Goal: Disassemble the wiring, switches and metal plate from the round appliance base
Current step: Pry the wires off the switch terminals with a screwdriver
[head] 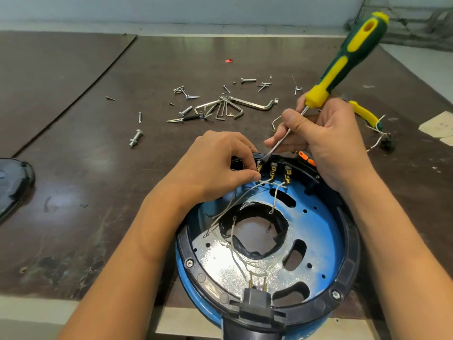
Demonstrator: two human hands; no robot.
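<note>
The base [353, 241] sits at the table's near edge, its plate [220, 263] facing up. The left hand [215, 165] pinches a wire [245, 195] at the leftmost switch [259, 166]. The right hand [326, 141] grips a screwdriver [343, 62], tip at that switch. Beyond lie hex keys [228, 107], a bolt [135, 138] and pliers [362, 112].
</note>
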